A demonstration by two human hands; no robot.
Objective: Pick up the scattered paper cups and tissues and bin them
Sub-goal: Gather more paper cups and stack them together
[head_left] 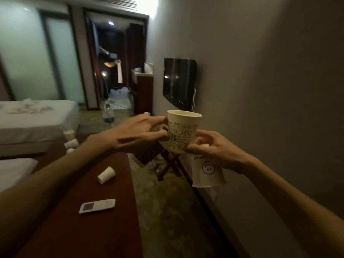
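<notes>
Printed cup (183, 131) is upright in mid-air, over the floor beside the table (115, 229). Left hand (137, 133) pinches its side. Right hand (214, 149) pinches its base and also holds an inverted smiley cup (206, 174). A loose cup (106, 175) lies on the table near a remote (97, 206). Tissues (28, 107) are on the bed.

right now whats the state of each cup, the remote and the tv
printed cup: upright, held by left hand and right hand
smiley cup: upside down, in the right hand
table cup: on its side
remote: lying flat, screen up
tv: screen dark
</notes>
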